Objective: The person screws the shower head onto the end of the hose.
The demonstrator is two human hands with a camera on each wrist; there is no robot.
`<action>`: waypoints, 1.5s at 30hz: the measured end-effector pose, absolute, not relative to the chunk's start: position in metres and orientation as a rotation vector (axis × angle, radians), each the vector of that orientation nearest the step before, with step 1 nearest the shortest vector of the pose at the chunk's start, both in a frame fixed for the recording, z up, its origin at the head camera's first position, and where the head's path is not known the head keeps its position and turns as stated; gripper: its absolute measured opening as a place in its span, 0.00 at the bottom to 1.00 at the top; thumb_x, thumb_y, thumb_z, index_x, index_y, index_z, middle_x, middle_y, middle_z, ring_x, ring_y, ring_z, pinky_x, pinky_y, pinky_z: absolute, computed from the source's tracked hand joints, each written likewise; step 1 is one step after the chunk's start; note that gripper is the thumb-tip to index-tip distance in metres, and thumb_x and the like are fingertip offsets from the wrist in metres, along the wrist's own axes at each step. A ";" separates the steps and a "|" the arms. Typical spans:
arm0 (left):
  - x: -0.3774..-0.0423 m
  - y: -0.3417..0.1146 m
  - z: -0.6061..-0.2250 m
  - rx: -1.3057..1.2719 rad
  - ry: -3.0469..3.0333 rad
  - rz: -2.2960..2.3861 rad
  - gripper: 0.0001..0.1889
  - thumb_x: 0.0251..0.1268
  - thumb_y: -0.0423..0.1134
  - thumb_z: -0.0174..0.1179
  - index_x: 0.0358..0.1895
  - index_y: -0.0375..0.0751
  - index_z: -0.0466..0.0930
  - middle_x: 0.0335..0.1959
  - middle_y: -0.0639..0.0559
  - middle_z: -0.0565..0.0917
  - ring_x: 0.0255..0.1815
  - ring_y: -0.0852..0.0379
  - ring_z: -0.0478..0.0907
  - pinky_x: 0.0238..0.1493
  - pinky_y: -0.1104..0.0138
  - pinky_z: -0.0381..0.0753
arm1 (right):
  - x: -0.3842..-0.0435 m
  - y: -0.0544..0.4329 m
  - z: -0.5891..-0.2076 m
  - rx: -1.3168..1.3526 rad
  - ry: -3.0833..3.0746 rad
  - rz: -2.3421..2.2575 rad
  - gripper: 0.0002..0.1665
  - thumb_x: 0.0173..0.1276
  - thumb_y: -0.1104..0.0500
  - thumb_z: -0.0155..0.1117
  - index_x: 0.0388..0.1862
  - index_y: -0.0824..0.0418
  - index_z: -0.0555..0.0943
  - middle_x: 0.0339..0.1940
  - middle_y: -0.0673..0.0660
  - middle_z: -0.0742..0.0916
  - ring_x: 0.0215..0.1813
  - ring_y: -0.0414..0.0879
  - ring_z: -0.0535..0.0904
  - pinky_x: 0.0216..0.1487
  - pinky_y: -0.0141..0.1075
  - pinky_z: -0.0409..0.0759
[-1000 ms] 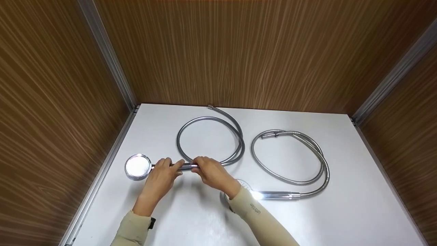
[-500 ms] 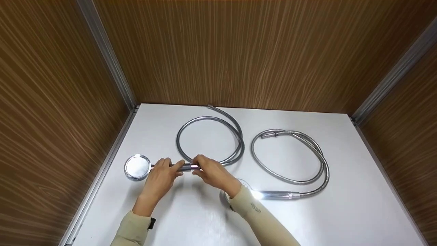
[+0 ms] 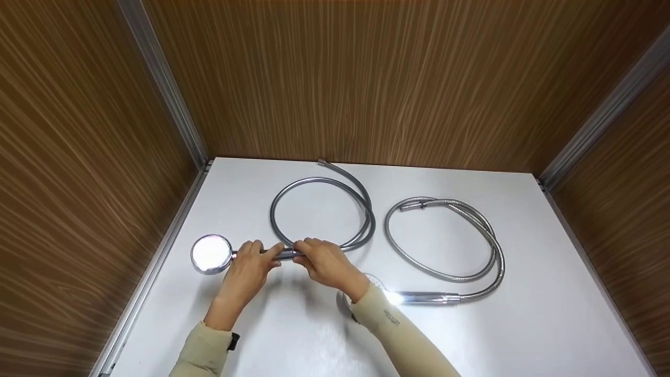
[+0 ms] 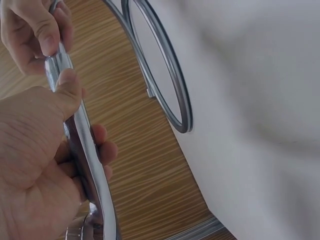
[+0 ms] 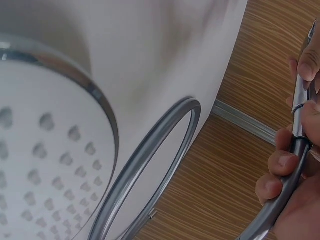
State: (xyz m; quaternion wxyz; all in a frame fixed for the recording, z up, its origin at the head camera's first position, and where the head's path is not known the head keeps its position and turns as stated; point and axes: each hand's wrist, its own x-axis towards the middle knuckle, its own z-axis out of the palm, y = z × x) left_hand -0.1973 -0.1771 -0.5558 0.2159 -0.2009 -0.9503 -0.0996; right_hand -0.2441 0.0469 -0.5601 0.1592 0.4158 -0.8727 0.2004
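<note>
A chrome hand shower (image 3: 211,254) lies across the front left in the head view, its round face turned up and reflecting light. My left hand (image 3: 248,273) grips its handle (image 4: 82,135), fingers curled round it and thumb along the top. At the handle's end my right hand (image 3: 328,266) holds the connector end of a grey shower hose (image 3: 272,212). In the right wrist view the fingers (image 5: 280,162) of this hand curl round the hose just past a dark ring. The connector and handle stand in one line; the fingers partly cover the joint.
A second hand shower (image 3: 424,298) lies front right, its head partly hidden under the right sleeve (image 3: 387,319). Its coiled metal hose (image 3: 503,262) loops behind it. The grey hose's free end (image 3: 322,162) reaches the white table's (image 3: 549,314) back edge. Wood-grain panels (image 3: 366,78) enclose three sides.
My right fingers opened a little half a second ago, baring the shiny connector, and now cover it again. The hand shower's face has tilted slightly. My left hand keeps its place.
</note>
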 end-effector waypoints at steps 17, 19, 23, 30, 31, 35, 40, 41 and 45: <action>-0.199 -0.181 -0.571 -0.579 -2.649 -0.240 0.18 0.65 0.45 0.70 0.58 0.53 0.85 0.32 0.46 0.76 0.33 0.50 0.71 0.37 0.57 0.77 | -0.245 0.043 -0.572 1.194 -2.696 0.669 0.18 0.84 0.49 0.56 0.60 0.59 0.81 0.39 0.54 0.87 0.38 0.45 0.82 0.42 0.42 0.84; -0.199 -0.182 -0.572 -0.578 -2.650 -0.238 0.18 0.65 0.46 0.70 0.58 0.53 0.85 0.32 0.46 0.76 0.33 0.50 0.72 0.37 0.57 0.77 | -0.245 0.042 -0.573 1.195 -2.712 0.672 0.18 0.84 0.48 0.55 0.59 0.59 0.81 0.39 0.54 0.88 0.39 0.46 0.82 0.43 0.42 0.84; -0.198 -0.182 -0.572 -0.573 -2.656 -0.235 0.18 0.65 0.46 0.70 0.58 0.53 0.85 0.32 0.46 0.76 0.33 0.49 0.73 0.38 0.56 0.77 | -0.245 0.041 -0.574 1.202 -2.725 0.702 0.18 0.84 0.49 0.56 0.60 0.59 0.80 0.42 0.54 0.89 0.42 0.46 0.84 0.47 0.42 0.85; -0.197 -0.182 -0.570 -0.566 -2.667 -0.244 0.18 0.65 0.46 0.71 0.57 0.53 0.84 0.32 0.46 0.76 0.32 0.51 0.72 0.35 0.57 0.76 | -0.244 0.039 -0.570 1.176 -2.727 0.696 0.16 0.83 0.49 0.58 0.56 0.58 0.82 0.39 0.52 0.88 0.39 0.45 0.83 0.44 0.41 0.85; -0.197 -0.181 -0.569 -0.565 -2.666 -0.248 0.18 0.65 0.45 0.71 0.57 0.54 0.84 0.32 0.46 0.76 0.32 0.51 0.72 0.34 0.57 0.76 | -0.244 0.039 -0.570 1.169 -2.720 0.679 0.15 0.83 0.49 0.57 0.55 0.58 0.82 0.38 0.52 0.88 0.38 0.45 0.82 0.42 0.41 0.84; -0.197 -0.181 -0.567 -0.566 -2.648 -0.251 0.18 0.65 0.45 0.71 0.56 0.53 0.84 0.31 0.47 0.76 0.31 0.51 0.71 0.35 0.58 0.76 | -0.243 0.038 -0.570 1.147 -2.676 0.596 0.16 0.84 0.48 0.56 0.52 0.59 0.82 0.35 0.53 0.86 0.35 0.47 0.82 0.38 0.42 0.83; -0.197 -0.180 -0.567 -0.570 -2.627 -0.238 0.17 0.65 0.45 0.71 0.56 0.52 0.84 0.31 0.47 0.76 0.31 0.51 0.71 0.36 0.58 0.76 | -0.242 0.036 -0.570 1.134 -2.656 0.544 0.19 0.85 0.48 0.53 0.51 0.61 0.82 0.34 0.54 0.86 0.35 0.49 0.82 0.37 0.43 0.82; -0.197 -0.180 -0.567 -0.570 -2.629 -0.239 0.17 0.65 0.45 0.71 0.56 0.52 0.84 0.31 0.47 0.76 0.31 0.51 0.71 0.36 0.58 0.76 | -0.241 0.036 -0.571 1.135 -2.662 0.551 0.19 0.85 0.47 0.53 0.51 0.61 0.82 0.34 0.54 0.86 0.36 0.49 0.82 0.38 0.43 0.83; -0.196 -0.181 -0.569 -0.569 -2.650 -0.239 0.18 0.64 0.44 0.71 0.56 0.52 0.84 0.31 0.46 0.76 0.32 0.50 0.71 0.37 0.57 0.76 | -0.242 0.036 -0.573 1.149 -2.697 0.594 0.18 0.84 0.48 0.54 0.52 0.60 0.83 0.39 0.54 0.88 0.40 0.48 0.84 0.42 0.42 0.84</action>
